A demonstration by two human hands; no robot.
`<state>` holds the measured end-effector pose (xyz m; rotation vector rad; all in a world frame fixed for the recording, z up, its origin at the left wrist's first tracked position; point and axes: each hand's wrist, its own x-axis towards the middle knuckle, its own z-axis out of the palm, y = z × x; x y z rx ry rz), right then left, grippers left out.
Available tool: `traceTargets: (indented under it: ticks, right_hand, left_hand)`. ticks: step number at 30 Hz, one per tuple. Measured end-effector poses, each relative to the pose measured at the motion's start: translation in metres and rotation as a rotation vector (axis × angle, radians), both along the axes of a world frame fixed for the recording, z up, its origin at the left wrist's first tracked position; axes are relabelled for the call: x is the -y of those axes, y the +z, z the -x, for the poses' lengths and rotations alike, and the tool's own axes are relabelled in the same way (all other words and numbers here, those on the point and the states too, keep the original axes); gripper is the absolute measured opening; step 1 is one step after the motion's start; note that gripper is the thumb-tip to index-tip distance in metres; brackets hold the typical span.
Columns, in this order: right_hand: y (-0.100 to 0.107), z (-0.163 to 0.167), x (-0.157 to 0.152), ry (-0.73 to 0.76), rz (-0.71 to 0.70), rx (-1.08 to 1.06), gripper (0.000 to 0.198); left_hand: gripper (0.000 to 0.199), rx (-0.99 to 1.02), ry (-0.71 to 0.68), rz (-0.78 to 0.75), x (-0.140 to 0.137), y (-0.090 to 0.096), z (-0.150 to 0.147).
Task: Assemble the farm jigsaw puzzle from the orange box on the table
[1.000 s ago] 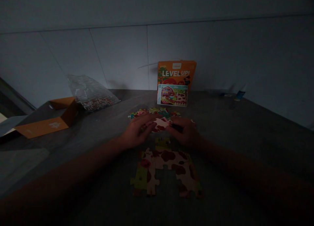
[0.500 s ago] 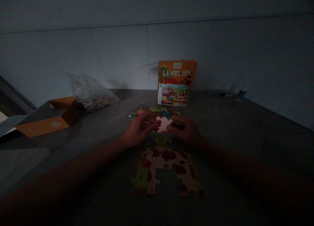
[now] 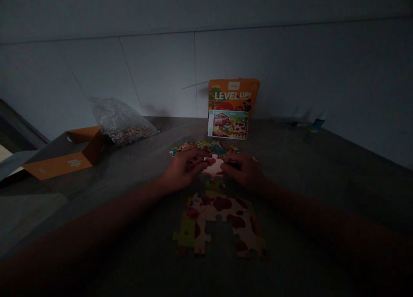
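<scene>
Between both hands a pale pink puzzle piece (image 3: 213, 165) with dark red patches is held above the table. The fingers and thumb of my left hand (image 3: 185, 168) pinch its left edge. My right hand (image 3: 243, 170) grips the right edge the same way. Nearer to me lies a partly joined cow puzzle (image 3: 222, 206), with a gap below the cow's body between its front and hind legs. A green piece (image 3: 214, 187) juts from its top edge. Behind my hands is a pile of loose colourful puzzle pieces (image 3: 216, 147), partly hidden by the fingers.
An orange "LEVEL UP!" box (image 3: 234, 90) stands near the wall, with a farm picture card (image 3: 228, 125) leaning on it. To the left are an open orange box part (image 3: 61, 165) and a clear plastic bag (image 3: 122, 122). A small blue object (image 3: 318, 124) sits at back right.
The held piece has been turned between my fingers, so its tabs and red patches sit differently. Both hands stay in nearly the same place.
</scene>
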<state>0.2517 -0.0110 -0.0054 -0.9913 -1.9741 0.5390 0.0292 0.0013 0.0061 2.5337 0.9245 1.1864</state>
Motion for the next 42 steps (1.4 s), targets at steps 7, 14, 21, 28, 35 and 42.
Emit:
traceTargets:
  ticks: [7,14,21,28,35,42]
  right_hand:
    - [-0.0032,0.0,-0.0002,-0.031,-0.071,0.133,0.021]
    - [-0.0039,-0.0001,-0.0006,-0.049,-0.103,0.229,0.023]
    - [-0.0002,-0.0007,0.0026,-0.071,-0.141,0.219,0.021]
    - [0.0016,-0.0018,0.0025,-0.044,-0.123,0.222,0.021]
    - [0.0016,-0.0017,0.0017,-0.083,-0.131,0.247,0.02]
    - [0.0012,0.0006,0.0019,-0.052,-0.073,0.171,0.03]
  left_hand:
    - [0.009,-0.061,-0.075,0.023,-0.0012,0.001,0.0008]
    - [0.002,-0.063,-0.09,-0.004,-0.0046,-0.0016,0.0013]
    - [0.003,-0.077,-0.106,-0.037,-0.0041,-0.0014,0.0003]
    - [0.004,-0.115,-0.089,-0.029,-0.0038,-0.0036,-0.0001]
    - [0.034,-0.248,-0.081,0.044,-0.0026,-0.0031,0.0009]
    - [0.04,-0.284,-0.126,0.063,-0.0008,-0.0013,0.0002]
